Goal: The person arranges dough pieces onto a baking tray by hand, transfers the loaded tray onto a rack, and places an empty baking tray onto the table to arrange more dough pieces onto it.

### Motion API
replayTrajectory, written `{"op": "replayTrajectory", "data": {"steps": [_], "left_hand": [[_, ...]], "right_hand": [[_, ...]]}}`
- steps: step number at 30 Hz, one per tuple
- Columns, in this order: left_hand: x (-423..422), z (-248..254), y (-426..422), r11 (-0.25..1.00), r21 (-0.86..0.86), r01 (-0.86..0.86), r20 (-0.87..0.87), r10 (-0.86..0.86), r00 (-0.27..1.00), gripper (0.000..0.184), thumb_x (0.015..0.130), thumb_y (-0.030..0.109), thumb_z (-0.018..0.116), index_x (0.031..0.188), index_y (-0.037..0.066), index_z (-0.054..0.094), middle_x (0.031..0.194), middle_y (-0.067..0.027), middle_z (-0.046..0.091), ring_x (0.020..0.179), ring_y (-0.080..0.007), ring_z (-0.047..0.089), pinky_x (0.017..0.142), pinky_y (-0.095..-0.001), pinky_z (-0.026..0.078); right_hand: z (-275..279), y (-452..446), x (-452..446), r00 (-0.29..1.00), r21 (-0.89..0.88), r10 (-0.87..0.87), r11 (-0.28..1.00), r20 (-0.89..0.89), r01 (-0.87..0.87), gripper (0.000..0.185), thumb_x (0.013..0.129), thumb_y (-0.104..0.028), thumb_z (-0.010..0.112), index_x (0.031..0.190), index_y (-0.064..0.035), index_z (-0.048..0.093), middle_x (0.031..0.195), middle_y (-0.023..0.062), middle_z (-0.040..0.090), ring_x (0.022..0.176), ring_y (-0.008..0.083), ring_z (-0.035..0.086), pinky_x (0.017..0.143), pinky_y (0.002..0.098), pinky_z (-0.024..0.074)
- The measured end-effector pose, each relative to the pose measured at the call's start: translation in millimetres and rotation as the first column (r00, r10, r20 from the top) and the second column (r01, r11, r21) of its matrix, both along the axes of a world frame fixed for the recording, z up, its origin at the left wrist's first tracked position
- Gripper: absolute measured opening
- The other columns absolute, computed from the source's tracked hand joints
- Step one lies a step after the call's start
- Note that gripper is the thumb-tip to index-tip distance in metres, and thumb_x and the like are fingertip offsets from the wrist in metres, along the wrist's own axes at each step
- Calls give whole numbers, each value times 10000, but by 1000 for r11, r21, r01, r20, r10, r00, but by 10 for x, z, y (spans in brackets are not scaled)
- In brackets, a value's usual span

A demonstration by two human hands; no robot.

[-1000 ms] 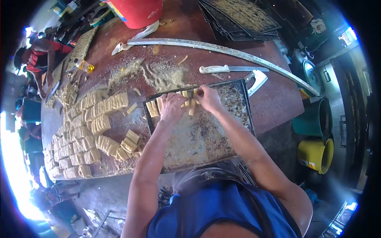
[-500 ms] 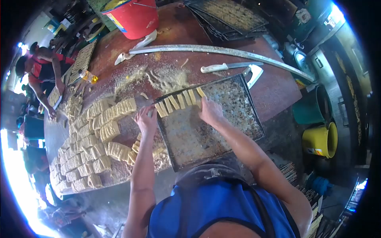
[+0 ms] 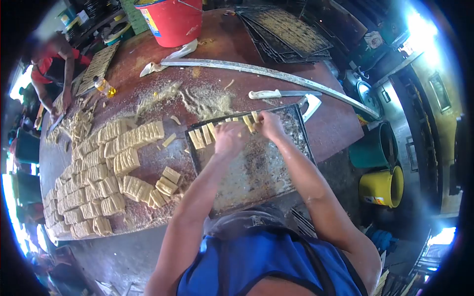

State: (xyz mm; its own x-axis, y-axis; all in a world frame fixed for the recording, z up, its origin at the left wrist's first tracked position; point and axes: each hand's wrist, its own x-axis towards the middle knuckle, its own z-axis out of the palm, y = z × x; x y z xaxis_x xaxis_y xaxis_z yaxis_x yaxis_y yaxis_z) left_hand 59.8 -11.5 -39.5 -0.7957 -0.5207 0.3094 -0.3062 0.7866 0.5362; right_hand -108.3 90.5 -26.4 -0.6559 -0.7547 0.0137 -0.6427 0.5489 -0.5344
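A row of pale dough strips (image 3: 199, 138) lies along the far edge of a worn black baking tray (image 3: 261, 170) in front of me. My left hand (image 3: 230, 139) is over the tray among the middle strips; it is slightly blurred and its back hides most of its fingers and what they touch. At the right end of the row, my right hand (image 3: 271, 126) has its fingers closed on a strip by the tray's far rim. To the left, many cut dough strips (image 3: 133, 138) are stacked in rows on the floury table.
Behind the tray are a white-handled knife (image 3: 281, 94), a white blade (image 3: 311, 106), a long metal bar (image 3: 266, 71), a red bucket (image 3: 175, 24) and stacked trays (image 3: 286, 32). A co-worker (image 3: 57, 64) leans over the table's far left. Green (image 3: 368, 148) and yellow (image 3: 377, 187) buckets stand right.
My left hand has moved right from the tray's left corner onto the strips. My right hand has shifted slightly farther along the far rim. The view has turned slightly.
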Motion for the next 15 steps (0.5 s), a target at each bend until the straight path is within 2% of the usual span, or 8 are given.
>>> {"op": "replayTrajectory", "data": {"steps": [2, 4, 6, 8, 9, 12, 13, 15], "left_hand": [[-177, 24, 87, 1000, -10, 19, 35, -19, 999, 337, 810, 314, 770, 1108, 167, 715, 1196, -41, 646, 1198, -236, 549, 1088, -522, 317], [-288, 105, 126, 1000, -13, 26, 83, -25, 996, 355, 791, 318, 778, 1101, 160, 712, 1198, -46, 623, 1197, -247, 541, 1081, -530, 320], [-295, 106, 98, 998, -47, 32, 152, -25, 988, 390, 778, 314, 752, 1138, 174, 697, 1144, -33, 597, 1202, -243, 521, 1093, -519, 317], [-314, 108, 117, 997, -74, 29, 194, -14, 981, 428, 773, 346, 760, 1158, 172, 688, 1169, -38, 593, 1215, -243, 509, 1094, -517, 312], [-336, 131, 146, 997, -79, 5, 142, 7, 990, 429, 765, 325, 778, 1153, 166, 686, 1179, -38, 591, 1190, -249, 523, 1072, -516, 326], [-520, 115, 222, 995, -95, -5, 69, 12, 998, 426, 756, 290, 800, 1144, 154, 686, 1178, -40, 593, 1170, -259, 533, 1050, -509, 337], [-592, 112, 223, 994, -111, 15, 126, -1, 992, 427, 756, 289, 801, 1144, 152, 685, 1175, -43, 598, 1173, -255, 531, 1056, -506, 333], [-625, 113, 209, 995, -95, 37, 204, -17, 979, 441, 757, 291, 803, 1155, 145, 681, 1158, -48, 612, 1192, -243, 525, 1074, -500, 321]], "right_hand": [[-69, 49, -127, 999, 28, 24, 999, 42, -25, 297, 761, -204, 778, 997, -64, 666, 946, 162, 713, 922, 350, 690, 803, 421, 541], [-114, 109, -285, 950, -165, 43, 986, 310, 9, 317, 766, -163, 786, 1048, -63, 680, 967, 163, 716, 945, 346, 689, 819, 405, 548], [-194, 146, -415, 912, -217, 77, 976, 403, 13, 325, 765, -129, 791, 1062, -54, 685, 1011, 164, 708, 954, 345, 686, 822, 392, 553], [-91, 189, -457, 983, -294, 165, 947, 84, -134, 290, 807, -79, 757, 1066, 4, 659, 1042, 153, 703, 927, 284, 709, 809, 361, 559], [-75, 228, -445, 983, -286, 178, 941, -45, -183, 309, 791, -69, 755, 1072, 10, 654, 1064, 165, 690, 907, 308, 703, 797, 371, 560], [-27, 286, -367, 986, -207, 166, 964, -27, -168, 279, 778, -51, 747, 1038, 9, 668, 998, 175, 700, 856, 333, 701, 781, 381, 559], [-61, 252, -382, 984, -215, 175, 961, -17, -174, 279, 778, -51, 747, 1038, 9, 668, 998, 175, 700, 856, 333, 701, 781, 381, 559], [-139, 183, -436, 988, -285, 119, 955, 98, -86, 234, 735, -75, 745, 951, -13, 677, 940, 192, 691, 867, 379, 670, 779, 447, 540]]}}
